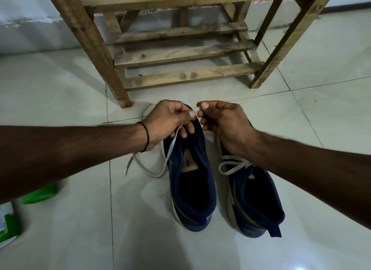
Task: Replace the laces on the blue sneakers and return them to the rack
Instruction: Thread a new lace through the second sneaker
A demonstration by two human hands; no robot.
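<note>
**One shoe laced, one in hand**

The wooden rack (180,54) stands straight ahead of you on the pale tiled floor (321,88), its low slats bare as far as the view shows — room enough there, I judge, for the pair. Between you and it sit the two blue sneakers, heels toward you. The right sneaker (259,199) already carries a white lace crossed over its tongue, so that one looks finished or nearly so. The left sneaker (190,185) shows an open throat with no crossings visible; most of its lacing seems still ahead.

Your left hand (170,121) is pinched shut on the white lace (170,149), which trails off to the floor at the shoe's left. Your right hand (222,121) is closed on the lace tip, thumb against forefinger, both hands over the toe — eyelets hidden. A green box (8,225) lies well apart, lower left.
</note>
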